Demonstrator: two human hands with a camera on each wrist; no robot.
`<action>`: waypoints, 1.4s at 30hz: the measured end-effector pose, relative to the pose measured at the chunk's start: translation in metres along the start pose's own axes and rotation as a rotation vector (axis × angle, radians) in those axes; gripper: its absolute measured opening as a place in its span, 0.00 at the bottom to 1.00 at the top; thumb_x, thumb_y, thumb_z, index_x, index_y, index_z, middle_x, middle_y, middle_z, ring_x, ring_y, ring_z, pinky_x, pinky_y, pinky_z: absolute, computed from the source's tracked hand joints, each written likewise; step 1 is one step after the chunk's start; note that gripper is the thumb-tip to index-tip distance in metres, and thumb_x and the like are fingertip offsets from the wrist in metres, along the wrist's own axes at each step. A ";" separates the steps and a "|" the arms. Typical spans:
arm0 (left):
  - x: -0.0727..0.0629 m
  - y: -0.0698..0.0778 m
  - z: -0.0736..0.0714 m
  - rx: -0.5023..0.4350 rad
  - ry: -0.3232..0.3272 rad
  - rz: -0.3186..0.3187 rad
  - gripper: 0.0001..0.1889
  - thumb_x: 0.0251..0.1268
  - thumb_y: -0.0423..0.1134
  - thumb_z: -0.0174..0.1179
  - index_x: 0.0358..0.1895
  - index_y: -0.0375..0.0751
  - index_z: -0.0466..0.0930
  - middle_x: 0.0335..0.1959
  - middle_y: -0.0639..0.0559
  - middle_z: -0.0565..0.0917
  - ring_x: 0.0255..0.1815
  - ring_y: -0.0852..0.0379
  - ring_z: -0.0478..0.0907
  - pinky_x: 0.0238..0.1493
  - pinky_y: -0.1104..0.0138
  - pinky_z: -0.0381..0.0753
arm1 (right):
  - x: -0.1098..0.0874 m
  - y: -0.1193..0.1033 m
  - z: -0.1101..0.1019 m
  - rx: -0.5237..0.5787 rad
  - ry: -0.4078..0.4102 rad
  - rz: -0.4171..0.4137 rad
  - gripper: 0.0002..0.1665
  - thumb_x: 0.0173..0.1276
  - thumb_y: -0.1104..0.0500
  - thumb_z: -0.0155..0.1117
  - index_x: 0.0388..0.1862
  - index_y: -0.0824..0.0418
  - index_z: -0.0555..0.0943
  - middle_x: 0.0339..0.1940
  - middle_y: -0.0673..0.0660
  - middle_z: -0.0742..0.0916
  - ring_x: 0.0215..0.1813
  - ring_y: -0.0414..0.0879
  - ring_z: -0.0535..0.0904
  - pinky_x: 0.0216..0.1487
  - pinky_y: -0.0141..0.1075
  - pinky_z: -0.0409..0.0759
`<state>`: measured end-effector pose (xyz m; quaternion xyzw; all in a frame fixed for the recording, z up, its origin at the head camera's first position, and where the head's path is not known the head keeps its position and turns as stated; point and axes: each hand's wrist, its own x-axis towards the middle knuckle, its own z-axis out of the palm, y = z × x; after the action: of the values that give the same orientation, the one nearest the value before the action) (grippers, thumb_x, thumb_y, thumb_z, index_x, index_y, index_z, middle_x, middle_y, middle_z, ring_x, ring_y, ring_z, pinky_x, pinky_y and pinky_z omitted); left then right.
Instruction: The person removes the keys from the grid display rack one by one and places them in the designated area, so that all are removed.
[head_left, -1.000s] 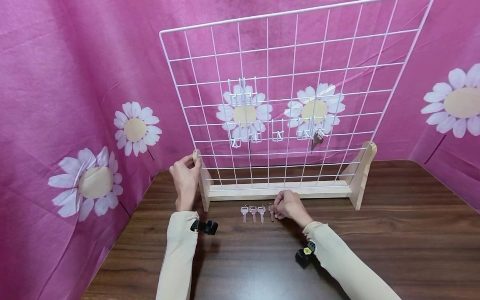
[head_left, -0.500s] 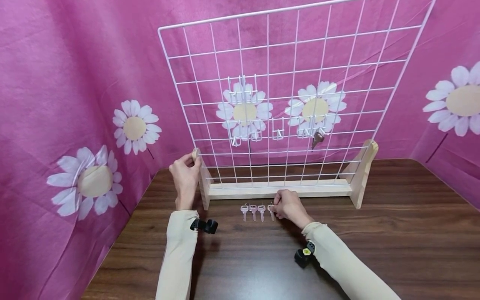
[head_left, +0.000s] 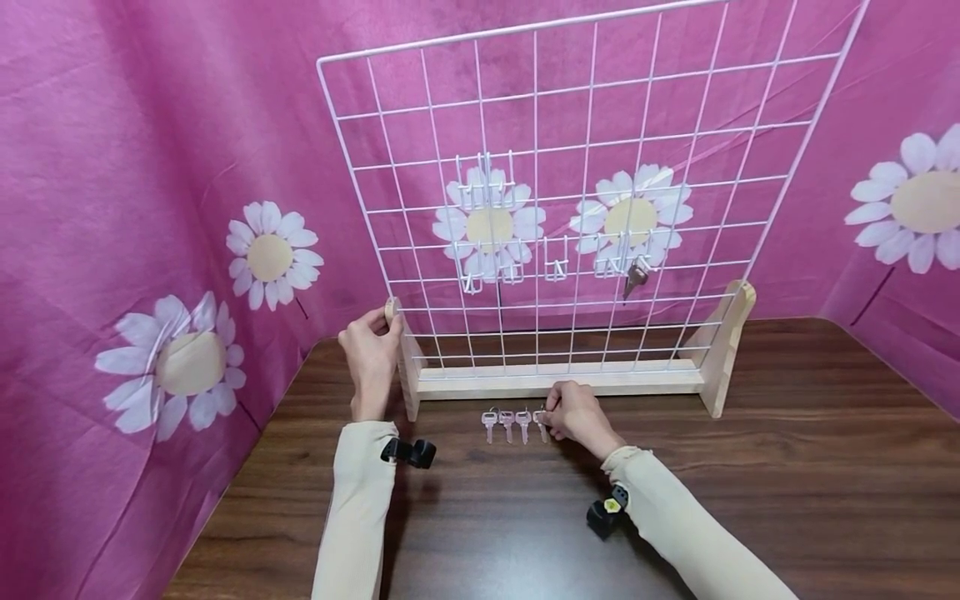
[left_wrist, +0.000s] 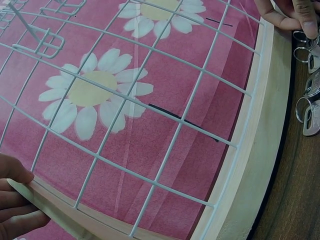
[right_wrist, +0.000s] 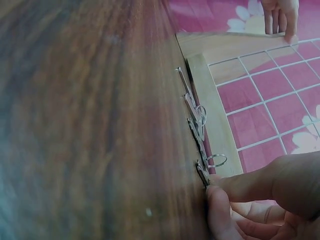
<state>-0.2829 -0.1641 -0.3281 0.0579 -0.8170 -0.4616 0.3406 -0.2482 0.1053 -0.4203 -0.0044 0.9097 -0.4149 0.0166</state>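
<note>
My left hand [head_left: 370, 358] grips the top of the left wooden side support [head_left: 409, 375] of a white wire grid rack [head_left: 536, 200]. In the left wrist view its thumb and fingers [left_wrist: 17, 212] lie on either side of the wood. In front of the rack's base bar, several metal keys with rings lie in a row. My right hand [head_left: 579, 415] pinches the rightmost key [head_left: 542, 427] between thumb and finger, hiding part of it. The other keys [head_left: 506, 425] lie to its left. One more key [head_left: 635, 279] hangs from a hook on the grid.
Several white wire hooks [head_left: 556, 265] are fixed on the grid in two rows. The rack's base bar [head_left: 558, 382] runs just behind the keys on the dark wooden table [head_left: 495, 525]. A pink cloth [head_left: 150, 208] with daisies stands behind and at the sides.
The rightmost key has shifted very slightly leftward under my right fingers. My left hand stays on the wooden support.
</note>
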 end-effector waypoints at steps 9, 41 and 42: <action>-0.004 -0.002 -0.001 0.010 0.007 0.006 0.14 0.57 0.33 0.65 0.46 0.32 0.86 0.34 0.39 0.87 0.37 0.46 0.86 0.42 0.57 0.84 | -0.009 0.002 -0.017 0.090 -0.024 -0.003 0.08 0.59 0.68 0.68 0.27 0.66 0.76 0.19 0.57 0.83 0.18 0.45 0.81 0.22 0.35 0.83; -0.003 0.002 -0.001 0.017 0.022 0.019 0.13 0.57 0.34 0.66 0.45 0.33 0.86 0.34 0.39 0.87 0.36 0.44 0.86 0.42 0.57 0.83 | -0.008 -0.035 -0.153 0.399 0.711 -0.417 0.11 0.64 0.64 0.65 0.41 0.73 0.81 0.25 0.36 0.83 0.26 0.29 0.82 0.33 0.19 0.79; -0.003 0.002 -0.001 0.018 0.020 0.017 0.13 0.57 0.34 0.66 0.45 0.33 0.86 0.34 0.39 0.87 0.36 0.44 0.86 0.42 0.57 0.83 | -0.009 -0.034 -0.153 0.408 0.714 -0.423 0.11 0.64 0.65 0.65 0.40 0.73 0.81 0.24 0.36 0.83 0.26 0.30 0.83 0.34 0.19 0.79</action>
<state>-0.2795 -0.1628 -0.3276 0.0586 -0.8182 -0.4508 0.3520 -0.2447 0.1983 -0.2941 -0.0432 0.7373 -0.5553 -0.3823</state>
